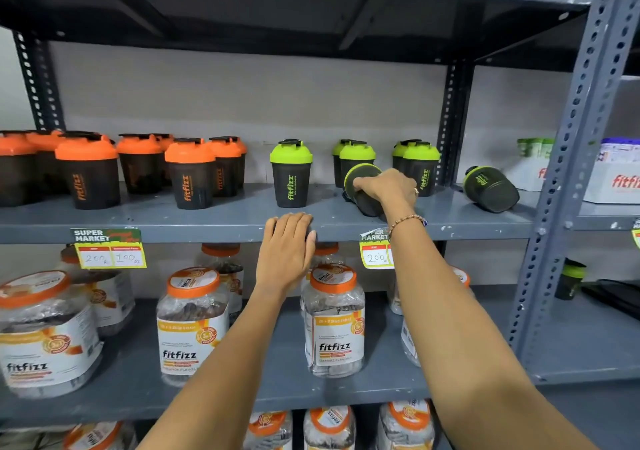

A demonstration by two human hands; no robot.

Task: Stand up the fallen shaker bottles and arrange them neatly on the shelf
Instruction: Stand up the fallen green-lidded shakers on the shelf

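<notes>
Head camera looks at a grey metal shelf point(207, 221). At its left, the orange-lidded shakers point(88, 172) all stand upright in a loose cluster. Further right, one green-lidded shaker point(291, 174) stands alone, and two pairs stand behind it. The left hand point(287, 252) lies flat on the shelf's front edge, fingers together, holding nothing. The right hand point(388, 186) wraps around a tipped green-lidded shaker point(363, 186), its lid facing left. Beyond the upright post, another fallen shaker point(490, 188) lies on its side, untouched. Judging by this, the job is well along: two bottles remain to be stood up, then the green row needs evening out.
</notes>
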